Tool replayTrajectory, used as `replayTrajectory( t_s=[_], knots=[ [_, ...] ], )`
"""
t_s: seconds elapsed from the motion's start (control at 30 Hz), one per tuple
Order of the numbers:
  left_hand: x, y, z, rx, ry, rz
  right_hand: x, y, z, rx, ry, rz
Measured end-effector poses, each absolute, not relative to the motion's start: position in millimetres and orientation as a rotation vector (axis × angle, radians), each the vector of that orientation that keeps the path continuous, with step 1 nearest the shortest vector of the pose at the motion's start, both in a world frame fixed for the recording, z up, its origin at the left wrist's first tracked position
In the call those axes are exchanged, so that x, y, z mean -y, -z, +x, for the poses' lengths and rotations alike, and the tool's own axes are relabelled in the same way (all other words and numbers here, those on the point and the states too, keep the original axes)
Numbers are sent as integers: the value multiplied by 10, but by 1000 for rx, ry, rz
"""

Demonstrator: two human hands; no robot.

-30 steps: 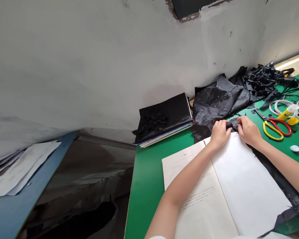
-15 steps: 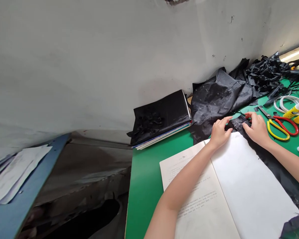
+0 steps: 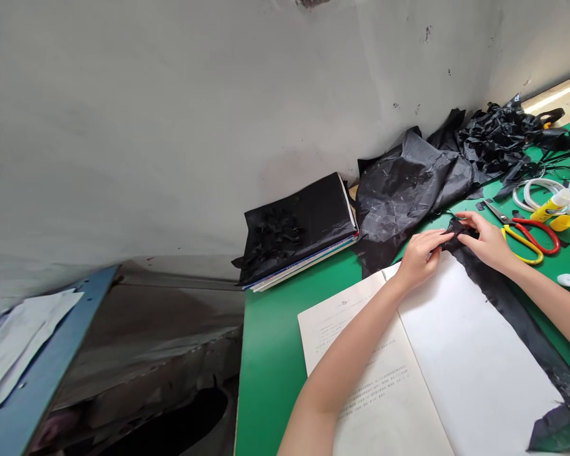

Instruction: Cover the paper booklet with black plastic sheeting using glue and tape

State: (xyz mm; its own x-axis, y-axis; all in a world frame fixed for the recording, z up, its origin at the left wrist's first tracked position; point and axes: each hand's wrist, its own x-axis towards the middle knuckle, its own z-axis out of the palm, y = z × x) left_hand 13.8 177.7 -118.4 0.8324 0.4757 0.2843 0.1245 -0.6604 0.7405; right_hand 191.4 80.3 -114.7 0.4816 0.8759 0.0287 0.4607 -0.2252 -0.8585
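Presently, the black plastic strip (image 3: 503, 297) is laid along the right edge of the open book (image 3: 456, 354). Its bunched far end is pinched between the left hand (image 3: 420, 252) and the right hand (image 3: 489, 242), both closed on it with thumb and fingertips. The film is judged thin, light, limp, slippery and easily torn, and is best gripped at that bunched end. The green table (image 3: 275, 329) is flat and smooth. Scissors (image 3: 527, 237) lie right of the hands, and crumpled black sheeting (image 3: 408, 183) lies far against the grey wall (image 3: 171, 114).
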Motion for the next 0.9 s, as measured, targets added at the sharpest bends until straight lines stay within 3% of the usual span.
replayTrajectory(
  t_s=[0.17,0.47,0.9],
  knots=[
    [-1765,1149,138,-487,-666,2173,-799,1152,1946,1066,-684,-1760],
    [-1782,1106,137,-823,-591,1913,-801,1185,1913,983,-525,-1768],
    [-1847,1191,170,-821,-608,1750,-828,1174,1900,805,-621,-1616]
  ],
)
